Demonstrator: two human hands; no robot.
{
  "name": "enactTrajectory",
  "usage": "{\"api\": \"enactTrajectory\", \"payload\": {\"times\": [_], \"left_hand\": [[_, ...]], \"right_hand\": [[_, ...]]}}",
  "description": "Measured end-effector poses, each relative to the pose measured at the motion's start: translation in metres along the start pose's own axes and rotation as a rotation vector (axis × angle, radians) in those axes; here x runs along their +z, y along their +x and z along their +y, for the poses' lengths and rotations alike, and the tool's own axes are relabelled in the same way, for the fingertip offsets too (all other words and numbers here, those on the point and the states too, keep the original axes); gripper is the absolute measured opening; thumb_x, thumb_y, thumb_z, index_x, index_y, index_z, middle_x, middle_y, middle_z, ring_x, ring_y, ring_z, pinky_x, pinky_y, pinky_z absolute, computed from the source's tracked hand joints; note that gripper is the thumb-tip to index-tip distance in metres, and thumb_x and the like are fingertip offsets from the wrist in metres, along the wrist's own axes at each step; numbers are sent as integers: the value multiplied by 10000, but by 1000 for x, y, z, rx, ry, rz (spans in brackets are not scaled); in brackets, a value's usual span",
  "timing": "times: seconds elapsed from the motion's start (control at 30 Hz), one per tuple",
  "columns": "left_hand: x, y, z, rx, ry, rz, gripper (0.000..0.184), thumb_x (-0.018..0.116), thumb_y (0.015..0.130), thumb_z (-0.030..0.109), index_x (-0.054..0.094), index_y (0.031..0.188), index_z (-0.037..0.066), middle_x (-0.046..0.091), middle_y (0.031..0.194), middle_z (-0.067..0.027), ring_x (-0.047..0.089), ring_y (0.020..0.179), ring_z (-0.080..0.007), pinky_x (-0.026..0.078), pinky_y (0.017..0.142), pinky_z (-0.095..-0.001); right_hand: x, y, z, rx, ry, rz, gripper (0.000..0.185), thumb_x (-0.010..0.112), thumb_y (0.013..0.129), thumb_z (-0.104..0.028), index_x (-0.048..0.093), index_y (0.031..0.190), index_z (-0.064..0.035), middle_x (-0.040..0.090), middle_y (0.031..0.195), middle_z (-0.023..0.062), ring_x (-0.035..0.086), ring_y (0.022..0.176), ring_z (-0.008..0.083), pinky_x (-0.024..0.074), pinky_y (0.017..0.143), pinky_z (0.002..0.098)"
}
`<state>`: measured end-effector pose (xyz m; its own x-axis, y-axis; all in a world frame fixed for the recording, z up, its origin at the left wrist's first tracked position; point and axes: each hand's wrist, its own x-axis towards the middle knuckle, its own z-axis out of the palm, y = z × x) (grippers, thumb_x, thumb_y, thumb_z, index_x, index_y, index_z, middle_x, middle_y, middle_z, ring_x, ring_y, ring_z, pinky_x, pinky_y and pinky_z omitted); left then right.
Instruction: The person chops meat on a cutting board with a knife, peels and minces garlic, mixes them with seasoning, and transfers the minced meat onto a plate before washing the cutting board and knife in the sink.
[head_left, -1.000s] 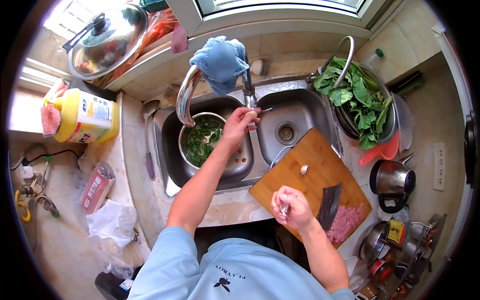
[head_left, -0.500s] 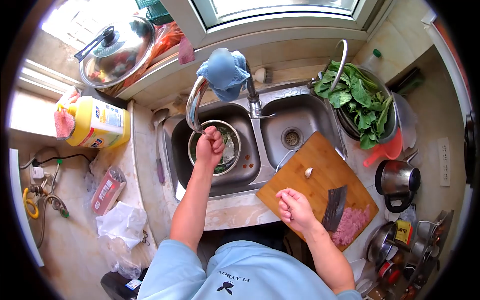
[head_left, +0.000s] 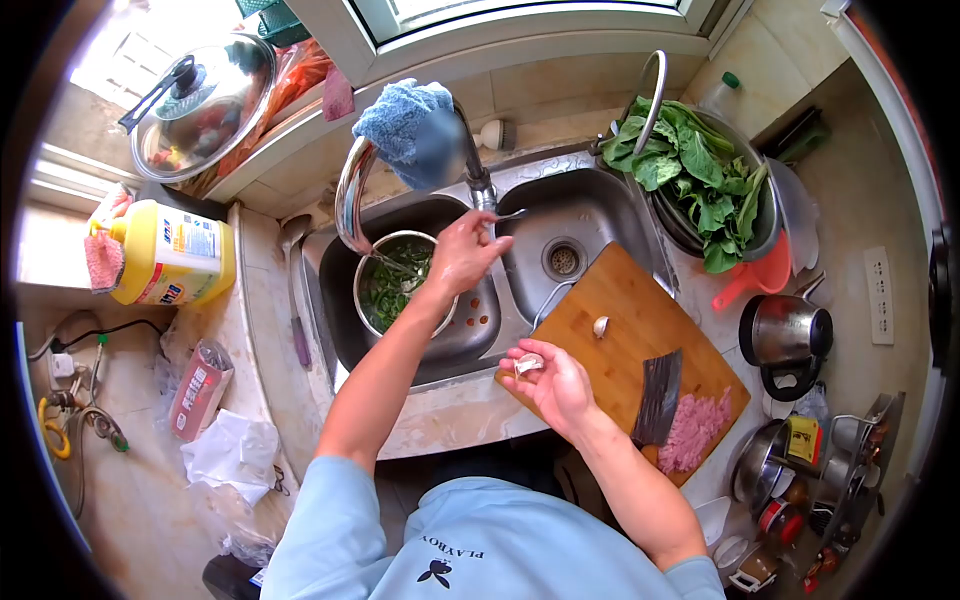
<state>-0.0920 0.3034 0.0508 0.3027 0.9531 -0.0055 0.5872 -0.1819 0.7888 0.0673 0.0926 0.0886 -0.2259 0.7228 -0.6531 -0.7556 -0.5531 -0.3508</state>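
My left hand is over the divider of the double sink, its fingers apart and beside the faucet lever. Whether the fingertips touch the lever I cannot tell. My right hand is palm up at the left edge of the wooden cutting board, holding garlic on its curled fingers. Another garlic clove lies on the board, with a dark cleaver blade and minced pink meat. From the curved spout, water runs into a bowl of cut greens in the left basin.
A blue cloth hangs on the faucet. Leafy greens fill a pot at the right, near a red ladle and a kettle. A yellow jug and a wrapped pack stand on the left.
My left hand has left the spout above the bowl and moved right toward the lever, its fingers opening. My right hand has turned palm up, exposing the garlic. The view has shifted slightly.
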Motion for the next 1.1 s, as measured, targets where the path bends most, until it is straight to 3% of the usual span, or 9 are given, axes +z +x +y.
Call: {"api": "enactTrajectory", "payload": {"times": [0.3,0.37,0.43,0.53,0.63,0.67,0.77,0.9,1.1], "left_hand": [[18,39,33,-150,277,28,388,738,884,427,628,1022,82,714,913,-205,686,898,-423,528,776,-506],[12,34,23,-252,71,19,334,741,902,327,658,1110,79,728,922,-139,711,839,-313,556,746,-419],[-10,24,6,-412,-383,-82,290,724,922,231,668,1163,78,728,974,-96,710,829,-234,568,731,-359],[-49,-6,-23,-572,-929,-8,269,601,957,25,637,1224,30,688,1096,-79,680,870,-160,580,724,-281],[-70,-16,-40,-610,-1012,66,249,523,992,-6,597,1229,-6,696,1086,-83,684,828,-134,600,745,-279],[-69,-16,-44,-606,-1007,21,201,581,1012,89,610,1197,15,702,1004,-74,664,749,-106,561,638,-222],[-44,-9,-23,-516,-914,-22,218,638,1000,174,635,1166,32,704,917,-74,620,646,-89,514,555,-230],[16,18,-7,63,0,107,337,791,845,333,716,1010,50,705,807,-84,648,645,-214,526,619,-347],[30,37,18,-59,183,118,254,753,876,261,642,957,48,677,773,-161,674,725,-309,517,690,-418]], "right_hand": [[28,43,30,-152,-422,139,500,502,1040,-256,464,1413,75,530,1418,220,551,1311,287,495,1023,376],[24,72,46,-374,-968,333,494,503,1043,-279,502,1380,82,530,1417,212,535,1328,270,484,1032,347],[23,66,46,-589,-1089,377,425,579,1013,-260,579,1283,68,631,1238,192,628,1112,216,511,924,312],[14,22,17,-419,-858,229,265,662,957,-196,660,1109,22,718,911,141,659,777,187,526,705,332],[-5,-4,9,-393,-1051,297,222,665,943,-183,671,1055,8,715,817,122,675,729,216,523,664,340],[-14,-3,14,-398,-1139,271,274,664,910,-145,664,1147,-7,713,1023,179,694,851,276,541,739,379],[9,-16,15,-1015,-1860,235,395,652,884,-120,625,1266,-24,619,1282,221,666,1009,342,540,844,429],[5,-45,18,-735,-1497,46,467,657,880,-144,592,1329,-32,562,1318,205,624,1076,395,526,911,465],[-71,-147,34,-756,-1563,657,330,722,873,-202,649,1133,-11,611,1030,156,625,930,359,520,794,446]]}}
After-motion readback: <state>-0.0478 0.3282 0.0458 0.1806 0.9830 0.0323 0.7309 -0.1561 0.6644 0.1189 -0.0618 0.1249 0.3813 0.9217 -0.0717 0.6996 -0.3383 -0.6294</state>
